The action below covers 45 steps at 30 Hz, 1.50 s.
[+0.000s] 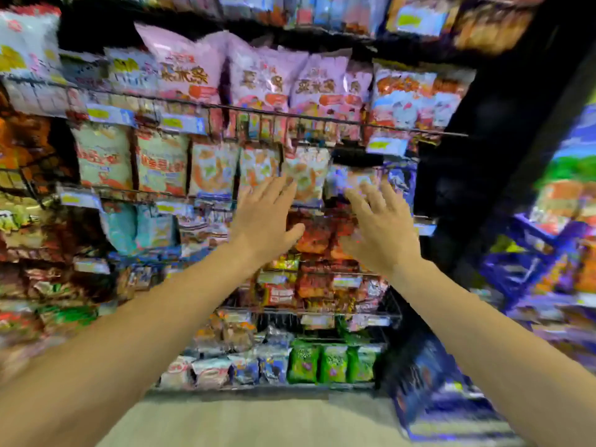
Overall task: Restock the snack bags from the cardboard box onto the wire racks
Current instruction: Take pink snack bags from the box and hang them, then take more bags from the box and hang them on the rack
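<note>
Both my arms reach up at the wire racks (pixel 322 119) full of snack bags. My left hand (pixel 267 217) is spread with straight fingers, its tips at the lower edge of an orange-and-white snack bag (pixel 306 171) on the middle rack. My right hand (pixel 379 225) is also spread, fingertips against a bluish snack bag (pixel 350 179) just right of it. Neither hand grips anything. The picture is blurred. No cardboard box is in view.
Pink bags (pixel 258 75) fill the rack above, red packs (pixel 316 235) the rack below my hands, green packs (pixel 332 362) the lowest one. A black post (pixel 483 156) bounds the racks on the right; a blue rack (pixel 532 253) stands beyond. Pale floor (pixel 258 421) lies below.
</note>
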Tool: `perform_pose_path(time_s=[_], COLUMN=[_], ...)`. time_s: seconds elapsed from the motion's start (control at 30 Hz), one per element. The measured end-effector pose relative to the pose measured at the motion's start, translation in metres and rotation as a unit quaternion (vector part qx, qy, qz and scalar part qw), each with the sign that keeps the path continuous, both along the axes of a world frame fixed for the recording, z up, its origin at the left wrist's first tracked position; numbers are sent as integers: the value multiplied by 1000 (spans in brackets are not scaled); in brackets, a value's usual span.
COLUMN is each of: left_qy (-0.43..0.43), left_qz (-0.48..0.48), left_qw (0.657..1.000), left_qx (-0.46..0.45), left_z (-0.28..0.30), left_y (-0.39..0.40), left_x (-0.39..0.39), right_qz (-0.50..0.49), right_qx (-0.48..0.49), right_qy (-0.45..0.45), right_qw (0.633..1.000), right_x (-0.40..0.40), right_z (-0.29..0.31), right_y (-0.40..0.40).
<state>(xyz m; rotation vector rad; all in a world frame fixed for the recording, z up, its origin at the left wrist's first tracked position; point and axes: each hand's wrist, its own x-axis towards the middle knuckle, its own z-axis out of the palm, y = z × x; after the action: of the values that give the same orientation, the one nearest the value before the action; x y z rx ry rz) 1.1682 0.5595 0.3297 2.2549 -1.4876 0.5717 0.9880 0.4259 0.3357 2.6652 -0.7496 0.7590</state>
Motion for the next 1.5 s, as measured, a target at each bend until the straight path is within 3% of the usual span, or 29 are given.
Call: perform_pose_path(time_s=[0.3, 0.7, 1.17, 1.3, 1.5], left_qy=[48, 75, 31, 26, 42], left_qz=[-220, -449, -547, -542, -498], left_qw=[968, 867, 783, 781, 801], left_qx=[112, 205, 297, 308, 328], left_z=[-98, -201, -245, -254, -275], left_y=[-62, -200, -372, -404, -453], left_x=[-267, -546, -783, -843, -940], right_qz=[-146, -395, -520, -530, -495], right_qx=[100, 208, 318, 344, 379], right_qy=[40, 70, 55, 36, 40], right_qw=[983, 892, 791, 774, 781], right_x=[-288, -576, -815, -877, -986], right_z=[-120, -223, -245, -257, -273], right_y=[0, -29, -129, -155, -221])
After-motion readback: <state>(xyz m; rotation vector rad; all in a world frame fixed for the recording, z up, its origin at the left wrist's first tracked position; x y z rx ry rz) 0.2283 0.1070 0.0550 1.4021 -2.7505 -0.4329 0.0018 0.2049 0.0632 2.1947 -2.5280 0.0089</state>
